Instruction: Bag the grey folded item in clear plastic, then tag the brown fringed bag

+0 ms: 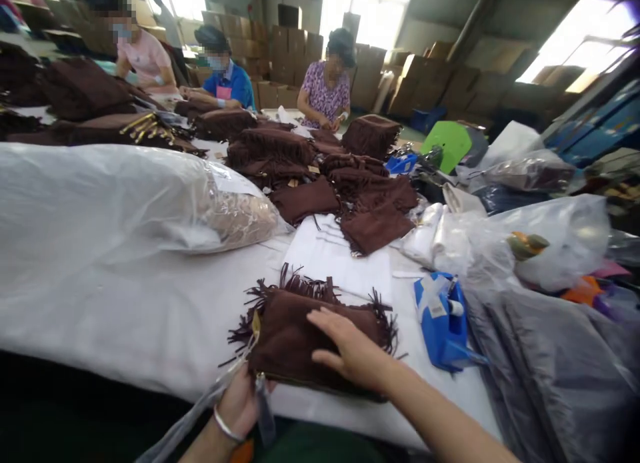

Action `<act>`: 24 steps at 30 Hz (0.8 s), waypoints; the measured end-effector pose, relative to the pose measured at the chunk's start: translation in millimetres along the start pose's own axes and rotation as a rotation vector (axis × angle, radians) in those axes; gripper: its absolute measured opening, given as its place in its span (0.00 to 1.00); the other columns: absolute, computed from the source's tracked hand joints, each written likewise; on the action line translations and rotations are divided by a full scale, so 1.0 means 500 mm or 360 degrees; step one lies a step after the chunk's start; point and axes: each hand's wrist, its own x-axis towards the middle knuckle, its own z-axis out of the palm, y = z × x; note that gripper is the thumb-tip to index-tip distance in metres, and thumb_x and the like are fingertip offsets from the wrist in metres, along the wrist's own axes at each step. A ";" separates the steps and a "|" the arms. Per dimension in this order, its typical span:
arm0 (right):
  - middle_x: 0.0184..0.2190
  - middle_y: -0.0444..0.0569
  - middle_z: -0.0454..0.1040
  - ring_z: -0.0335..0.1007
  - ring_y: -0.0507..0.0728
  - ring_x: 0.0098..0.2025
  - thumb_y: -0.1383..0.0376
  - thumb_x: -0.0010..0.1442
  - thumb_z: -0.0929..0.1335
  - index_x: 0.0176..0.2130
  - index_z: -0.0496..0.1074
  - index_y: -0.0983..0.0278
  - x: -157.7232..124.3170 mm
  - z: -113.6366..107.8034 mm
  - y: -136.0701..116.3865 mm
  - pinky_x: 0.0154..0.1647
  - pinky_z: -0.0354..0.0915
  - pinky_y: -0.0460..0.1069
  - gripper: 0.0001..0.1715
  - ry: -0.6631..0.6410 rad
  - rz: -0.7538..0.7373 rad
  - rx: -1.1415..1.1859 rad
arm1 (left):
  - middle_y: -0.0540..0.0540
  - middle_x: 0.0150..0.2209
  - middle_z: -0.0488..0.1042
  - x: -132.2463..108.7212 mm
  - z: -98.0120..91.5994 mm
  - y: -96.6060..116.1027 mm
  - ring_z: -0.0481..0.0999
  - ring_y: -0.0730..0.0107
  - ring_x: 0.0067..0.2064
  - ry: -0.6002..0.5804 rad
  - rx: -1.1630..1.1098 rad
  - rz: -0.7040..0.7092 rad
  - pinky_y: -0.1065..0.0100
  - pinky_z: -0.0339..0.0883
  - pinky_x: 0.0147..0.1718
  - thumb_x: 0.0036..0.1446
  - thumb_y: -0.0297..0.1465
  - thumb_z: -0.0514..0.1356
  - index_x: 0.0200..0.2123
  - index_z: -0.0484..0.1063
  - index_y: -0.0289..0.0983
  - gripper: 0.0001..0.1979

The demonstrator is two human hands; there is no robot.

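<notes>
A dark brown fringed pouch (300,329) lies in front of me at the table's near edge, its zipper side toward me. Strips of fringe stick out along its far side and both ends. At its near left corner, my left hand (241,397) grips the pouch, with some fingers hidden beneath it. A zipper pull with a grey tab (265,409) hangs there, beside a pale strap (210,396). My right hand (345,346) rests flat on the pouch's top, fingers stretched out and holding nothing.
Brown fringed pouches (270,153) are piled beyond. A large plastic bag (125,196) lies left; a blue tape dispenser (443,323) stands right, beside grey fabric (560,356) and clear plastic bags (550,236). Several people sit across the white table (190,303), near cardboard boxes (295,46).
</notes>
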 end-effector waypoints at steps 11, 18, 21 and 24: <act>0.62 0.51 0.57 0.44 0.59 0.66 0.73 0.55 0.61 0.62 0.54 0.60 -0.070 0.119 0.009 0.64 0.46 0.63 0.37 0.0062 -0.0284 -0.0278 | 0.41 0.45 0.76 -0.066 -0.088 0.056 0.75 0.61 0.49 0.0084 -0.0430 0.0310 0.59 0.73 0.47 0.58 0.16 0.48 0.52 0.68 0.38 0.23; 0.65 0.47 0.50 0.30 0.61 0.68 0.54 0.59 0.65 0.59 0.59 0.60 0.037 0.173 -0.121 0.67 0.33 0.61 0.31 -0.0118 -0.0653 -0.0115 | 0.38 0.47 0.75 -0.104 -0.098 0.062 0.75 0.60 0.48 0.0400 -0.0188 0.0477 0.64 0.75 0.42 0.58 0.19 0.52 0.42 0.73 0.32 0.13; 0.65 0.48 0.50 0.30 0.61 0.68 0.66 0.58 0.64 0.51 0.67 0.63 0.041 0.190 -0.119 0.66 0.32 0.61 0.20 -0.0123 -0.0563 -0.0175 | 0.38 0.45 0.76 -0.101 -0.089 0.089 0.77 0.62 0.44 0.0390 0.0093 0.0547 0.66 0.74 0.42 0.53 0.22 0.60 0.41 0.74 0.31 0.10; 0.63 0.44 0.55 0.38 0.61 0.67 0.68 0.55 0.65 0.45 0.70 0.59 0.024 0.168 -0.103 0.66 0.36 0.61 0.17 -0.0150 -0.0510 -0.0017 | 0.39 0.43 0.77 -0.078 -0.074 0.118 0.76 0.61 0.44 0.0299 0.0357 0.0623 0.69 0.73 0.41 0.48 0.28 0.67 0.41 0.74 0.30 0.15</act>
